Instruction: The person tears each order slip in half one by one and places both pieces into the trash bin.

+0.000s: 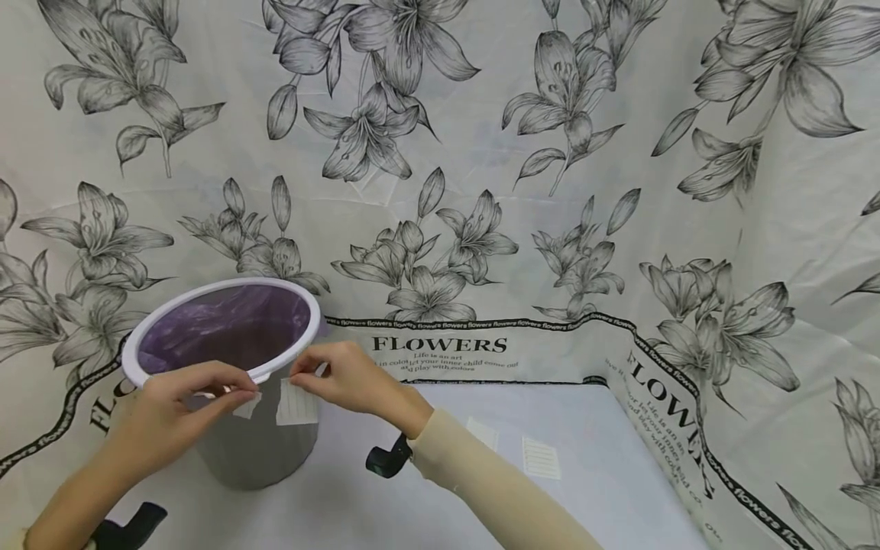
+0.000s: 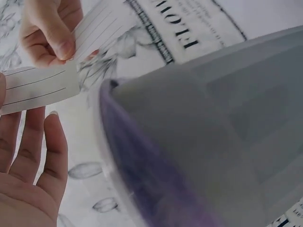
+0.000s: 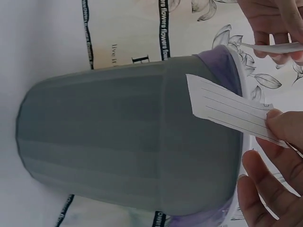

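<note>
A grey trash can (image 1: pixel 254 451) with a white rim and a purple bag liner (image 1: pixel 275 317) stands at the left in the head view. Just over its near rim, my left hand (image 1: pixel 186 409) pinches a small piece of lined paper (image 2: pixel 42 90) between thumb and fingers. Close beside it, my right hand (image 1: pixel 351 382) pinches another piece of lined paper (image 3: pixel 232 109), which hangs in front of the can's side in the head view. In the right wrist view the left hand (image 3: pixel 279 23) shows at the top right, its paper seen nearly edge-on.
Two more lined paper pieces lie on the white table (image 1: pixel 591 428): one piece (image 1: pixel 541 458) to the right of the right forearm, another piece (image 1: pixel 483 433) partly behind the sleeve. Flower-printed cloth (image 1: pixel 440 252) rises behind the table and along its right side.
</note>
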A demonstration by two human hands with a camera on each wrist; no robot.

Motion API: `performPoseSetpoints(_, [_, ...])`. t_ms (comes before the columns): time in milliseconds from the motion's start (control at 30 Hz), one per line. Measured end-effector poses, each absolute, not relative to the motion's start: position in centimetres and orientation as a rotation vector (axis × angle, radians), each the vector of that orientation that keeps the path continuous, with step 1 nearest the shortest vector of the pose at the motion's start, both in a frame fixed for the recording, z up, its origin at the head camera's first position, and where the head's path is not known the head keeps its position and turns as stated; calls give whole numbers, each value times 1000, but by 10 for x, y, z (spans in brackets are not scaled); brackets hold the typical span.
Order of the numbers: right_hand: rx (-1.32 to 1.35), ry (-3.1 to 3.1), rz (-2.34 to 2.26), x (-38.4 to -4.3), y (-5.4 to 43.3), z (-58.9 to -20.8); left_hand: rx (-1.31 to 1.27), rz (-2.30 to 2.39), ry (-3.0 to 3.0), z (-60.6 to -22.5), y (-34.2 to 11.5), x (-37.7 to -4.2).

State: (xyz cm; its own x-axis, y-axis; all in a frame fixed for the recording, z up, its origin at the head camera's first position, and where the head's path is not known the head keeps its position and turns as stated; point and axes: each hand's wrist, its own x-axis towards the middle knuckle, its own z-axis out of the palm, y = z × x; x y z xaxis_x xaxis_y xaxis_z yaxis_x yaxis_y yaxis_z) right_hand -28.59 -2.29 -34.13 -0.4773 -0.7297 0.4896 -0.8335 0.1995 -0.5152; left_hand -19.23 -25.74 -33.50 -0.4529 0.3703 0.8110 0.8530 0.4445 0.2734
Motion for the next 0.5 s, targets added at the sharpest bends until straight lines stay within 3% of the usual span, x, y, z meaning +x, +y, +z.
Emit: performPoseSetpoints(500, [1410,-2268,1084,-315,-37,-293,-832,-674,-2032,-292,-275,-208])
